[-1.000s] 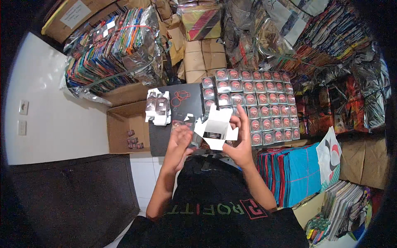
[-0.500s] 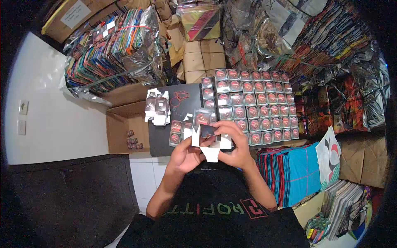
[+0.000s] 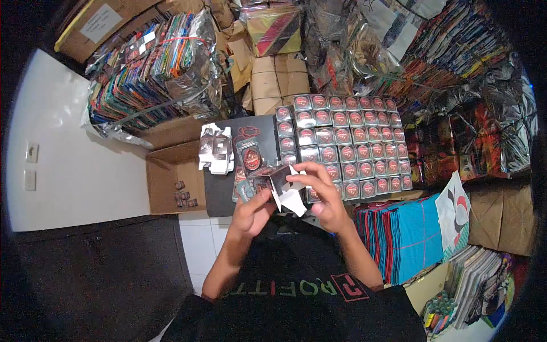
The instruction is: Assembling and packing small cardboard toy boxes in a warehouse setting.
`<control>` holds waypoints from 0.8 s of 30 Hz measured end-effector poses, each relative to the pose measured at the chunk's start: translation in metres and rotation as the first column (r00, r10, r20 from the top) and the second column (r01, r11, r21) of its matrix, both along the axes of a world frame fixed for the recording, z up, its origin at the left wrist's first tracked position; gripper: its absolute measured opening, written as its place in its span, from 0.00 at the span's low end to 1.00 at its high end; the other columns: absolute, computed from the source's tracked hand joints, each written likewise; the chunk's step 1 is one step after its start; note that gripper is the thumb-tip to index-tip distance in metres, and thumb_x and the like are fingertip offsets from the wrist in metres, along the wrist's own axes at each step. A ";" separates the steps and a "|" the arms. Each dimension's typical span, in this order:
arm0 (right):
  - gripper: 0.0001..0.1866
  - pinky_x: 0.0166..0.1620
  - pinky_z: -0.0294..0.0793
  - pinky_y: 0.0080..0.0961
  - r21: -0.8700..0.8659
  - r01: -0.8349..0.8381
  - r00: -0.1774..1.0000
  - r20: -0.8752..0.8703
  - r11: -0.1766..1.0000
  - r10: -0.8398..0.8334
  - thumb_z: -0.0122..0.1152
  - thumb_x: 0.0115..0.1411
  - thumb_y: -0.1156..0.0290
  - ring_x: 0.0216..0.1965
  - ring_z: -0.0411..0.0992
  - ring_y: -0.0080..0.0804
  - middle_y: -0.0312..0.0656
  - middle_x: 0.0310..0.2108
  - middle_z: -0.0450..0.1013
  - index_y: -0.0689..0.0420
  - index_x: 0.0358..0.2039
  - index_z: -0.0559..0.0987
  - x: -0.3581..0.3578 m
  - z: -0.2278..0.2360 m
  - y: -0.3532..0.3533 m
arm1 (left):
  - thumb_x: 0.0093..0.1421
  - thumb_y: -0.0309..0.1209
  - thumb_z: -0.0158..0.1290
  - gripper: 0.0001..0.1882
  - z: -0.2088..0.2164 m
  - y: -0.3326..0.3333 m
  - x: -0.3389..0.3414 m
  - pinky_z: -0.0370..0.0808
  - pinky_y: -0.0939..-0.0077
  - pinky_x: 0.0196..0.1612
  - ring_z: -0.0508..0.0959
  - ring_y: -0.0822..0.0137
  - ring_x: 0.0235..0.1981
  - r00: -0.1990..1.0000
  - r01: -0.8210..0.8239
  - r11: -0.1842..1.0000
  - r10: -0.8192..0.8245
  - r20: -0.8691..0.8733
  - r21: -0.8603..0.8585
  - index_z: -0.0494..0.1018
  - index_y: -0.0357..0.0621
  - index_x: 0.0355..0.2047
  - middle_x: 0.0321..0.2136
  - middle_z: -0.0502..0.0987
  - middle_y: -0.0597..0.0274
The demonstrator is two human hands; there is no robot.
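**Head view: opened carton (image 3: 281,181) between the hands, loose flap toward the right palm**

Carton sits over the near edge of the worktop (image 3: 269,137), tilted. Its long axis appears to slant from far left to near right; a white flap (image 3: 294,203) hangs at the near-right end, facing right palm and torso.

Left hand (image 3: 250,218): thumb and fingers closed on a printed piece (image 3: 254,190) at the carton's left; cannot tell whether carton wall or separate. Right hand (image 3: 326,199): fingertips on the carton's upper side, thumb near the flap; cannot tell whether it grips.

Clear case with red round emblem (image 3: 251,159) just beyond the carton, ahead of the left hand and nearer to it; contact with the carton unclear.

Room: dark strip beyond the case, bounded left by flat cartons (image 3: 215,149) and red rubber bands (image 3: 247,133), right by rows of clear cases (image 3: 363,135). Tight rightward; open air toward the torso.
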State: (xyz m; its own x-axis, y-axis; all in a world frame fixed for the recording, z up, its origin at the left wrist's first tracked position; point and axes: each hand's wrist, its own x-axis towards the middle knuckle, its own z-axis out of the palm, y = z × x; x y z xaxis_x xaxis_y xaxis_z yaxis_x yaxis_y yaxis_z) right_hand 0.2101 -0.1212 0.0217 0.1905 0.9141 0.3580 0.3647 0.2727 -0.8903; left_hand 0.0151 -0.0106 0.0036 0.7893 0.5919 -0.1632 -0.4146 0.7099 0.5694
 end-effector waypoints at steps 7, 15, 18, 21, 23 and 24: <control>0.20 0.47 0.74 0.21 -0.054 0.272 0.887 -0.374 0.961 -0.272 0.74 0.58 0.75 0.45 0.71 0.21 0.40 0.49 0.70 0.58 0.49 0.76 -0.024 -0.007 0.011 | 0.62 0.23 0.61 0.30 0.005 -0.006 -0.001 0.74 0.63 0.62 0.78 0.62 0.57 0.990 0.023 0.972 0.009 -0.138 0.234 0.67 0.34 0.64 0.56 0.77 0.53; 0.27 0.41 0.74 0.18 -0.304 0.227 0.659 -0.652 0.925 -0.376 0.77 0.59 0.72 0.36 0.72 0.17 0.35 0.40 0.75 0.60 0.53 0.72 -0.034 0.001 0.011 | 0.61 0.24 0.64 0.23 0.009 -0.006 -0.001 0.77 0.70 0.54 0.81 0.69 0.47 0.960 0.039 0.897 0.089 -0.266 0.439 0.75 0.34 0.57 0.46 0.83 0.59; 0.18 0.42 0.75 0.20 -0.277 0.335 0.776 -0.460 0.901 -0.430 0.76 0.59 0.73 0.37 0.74 0.18 0.34 0.38 0.76 0.61 0.46 0.77 -0.036 -0.006 0.006 | 0.62 0.25 0.64 0.20 0.004 -0.009 0.000 0.77 0.70 0.53 0.81 0.70 0.47 0.947 0.015 0.878 0.141 -0.288 0.478 0.77 0.35 0.54 0.44 0.84 0.59; 0.12 0.46 0.76 0.25 -0.143 0.414 0.853 -0.284 0.899 -0.438 0.74 0.60 0.74 0.40 0.77 0.27 0.41 0.37 0.79 0.62 0.42 0.83 -0.037 0.006 0.008 | 0.63 0.24 0.63 0.19 -0.002 -0.011 0.004 0.77 0.70 0.53 0.81 0.70 0.46 0.946 -0.035 0.892 0.176 -0.273 0.451 0.77 0.35 0.54 0.45 0.83 0.60; 0.15 0.48 0.77 0.28 -0.077 0.392 0.913 -0.095 0.917 -0.398 0.73 0.58 0.76 0.42 0.79 0.35 0.46 0.41 0.80 0.62 0.46 0.84 -0.036 0.011 0.007 | 0.63 0.22 0.62 0.22 -0.005 -0.012 0.004 0.76 0.68 0.56 0.81 0.67 0.51 0.959 -0.092 0.909 0.191 -0.210 0.407 0.74 0.35 0.58 0.49 0.82 0.57; 0.15 0.48 0.77 0.28 -0.077 0.391 0.913 -0.095 0.917 -0.397 0.73 0.58 0.76 0.42 0.79 0.35 0.46 0.41 0.80 0.62 0.46 0.84 -0.036 0.016 0.008 | 0.63 0.21 0.61 0.25 -0.004 -0.012 0.006 0.75 0.66 0.59 0.80 0.65 0.53 0.969 -0.125 0.934 0.187 -0.161 0.335 0.71 0.36 0.61 0.52 0.80 0.55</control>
State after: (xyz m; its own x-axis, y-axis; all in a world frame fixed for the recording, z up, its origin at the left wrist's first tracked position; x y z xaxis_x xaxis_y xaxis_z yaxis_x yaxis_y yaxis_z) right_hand 0.1739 -0.1134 0.0377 0.5732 0.7747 0.2671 0.3350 0.0759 -0.9392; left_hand 0.0216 -0.0228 -0.0008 0.6565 0.7501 -0.0802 -0.3692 0.4121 0.8330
